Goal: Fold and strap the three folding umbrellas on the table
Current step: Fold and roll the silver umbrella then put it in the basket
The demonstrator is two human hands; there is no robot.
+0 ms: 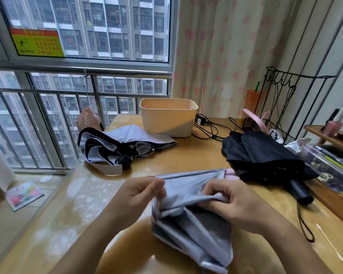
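Pleating the grey umbrella (192, 212), 1 of 3
L hand (139, 196) & R hand (233, 202) each pinched a fold of its cloth at 6 o'clock on the table (196, 159); pale umbrella (115, 145) at 11 and black umbrella (265, 155) at 2 lay loose. Risk: uneven pleats could bunch, leaving it too fat to strap shut.

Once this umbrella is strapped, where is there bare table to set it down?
Two patches: the near-left table, between the left hand gripping the grey umbrella and the lavender umbrella; and the middle strip between that umbrella, the beige bin and the black umbrella. The far right is crowded: cables, wire rack.
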